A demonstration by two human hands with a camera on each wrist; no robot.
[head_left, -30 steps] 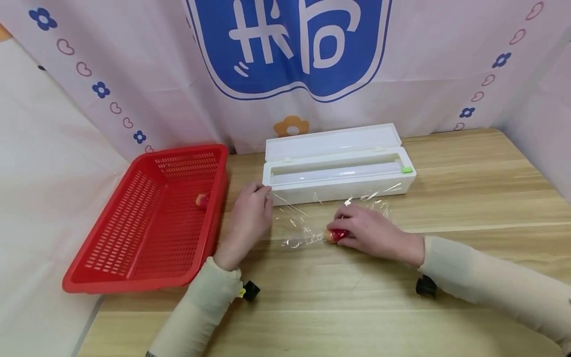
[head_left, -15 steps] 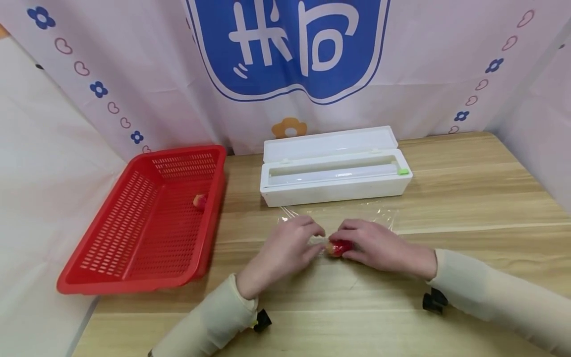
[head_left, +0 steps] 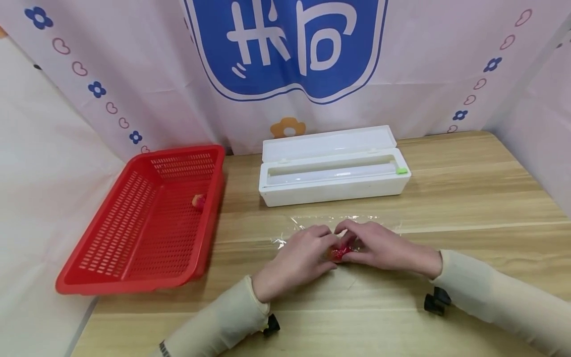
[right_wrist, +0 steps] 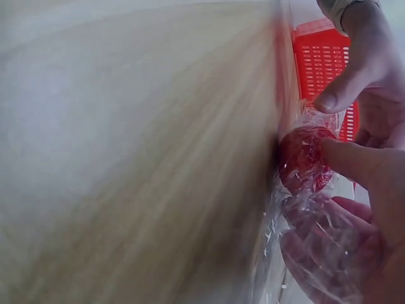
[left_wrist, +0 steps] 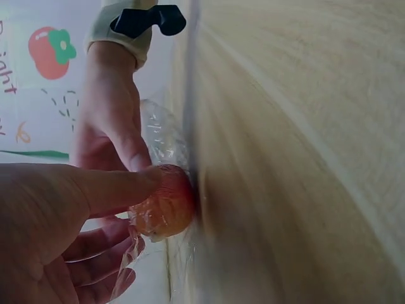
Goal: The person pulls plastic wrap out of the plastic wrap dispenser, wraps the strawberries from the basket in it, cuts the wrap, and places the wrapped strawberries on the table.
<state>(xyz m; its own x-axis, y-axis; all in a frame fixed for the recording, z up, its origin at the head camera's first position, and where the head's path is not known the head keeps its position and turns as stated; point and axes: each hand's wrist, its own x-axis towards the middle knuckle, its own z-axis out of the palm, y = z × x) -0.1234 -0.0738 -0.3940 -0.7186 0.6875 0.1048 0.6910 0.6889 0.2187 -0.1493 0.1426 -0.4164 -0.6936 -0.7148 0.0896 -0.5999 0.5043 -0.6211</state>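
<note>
A small red-and-yellow fruit (head_left: 340,254) lies near the middle of the wooden table, wrapped in clear cling film (head_left: 280,242). My left hand (head_left: 300,255) holds it from the left; in the left wrist view its thumb presses the yellow side of the fruit (left_wrist: 163,212), fingers curled behind. From the right, my right hand (head_left: 379,246) grips the red end, thumb in front and fingers over the back. Crumpled film bunches around the red side and across the right fingers (right_wrist: 354,212) in the right wrist view. Both hands partly hide the fruit in the head view.
Behind the hands stands a white cling film box (head_left: 336,188), lid raised, a roll inside and a green slider at its right end. To the left is a red plastic basket (head_left: 206,233) with another similar fruit (head_left: 199,201) in it. A printed curtain hangs behind.
My left hand has moved from the box's front left corner rightward and nearer, onto the fruit. The right hand keeps its grip, shifted slightly nearer. The film now lies folded about the fruit.
</note>
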